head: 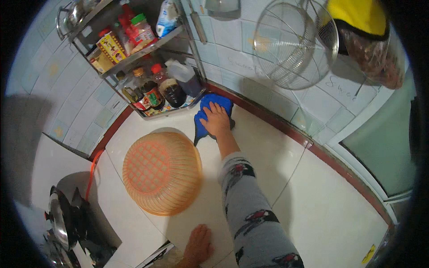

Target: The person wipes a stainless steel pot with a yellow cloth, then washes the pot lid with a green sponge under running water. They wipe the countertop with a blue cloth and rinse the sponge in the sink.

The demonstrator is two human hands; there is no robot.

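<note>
My right hand (216,117) lies flat on a blue cloth (216,99) with dark edging, fingers spread over it. Arm stretched forward, it holds the cloth against the white countertop (264,147), right beside the lower corner of a metal rack. Near the front of the counter, my left hand (200,243) rests on the surface with its fingers close together; whether they curl around anything is hidden. Between the two hands and to the left, an orange plastic basket (164,174) sits upside down, its lattice base facing up.
A metal rack (157,115) carries sauce bottles (152,90) and seasoning packs (112,47). Wire strainers (295,47) hang on the tiled wall. A lidded pan (62,217) is at lower left, near an orange hose (92,174). A dark red ledge (268,124) edges the counter.
</note>
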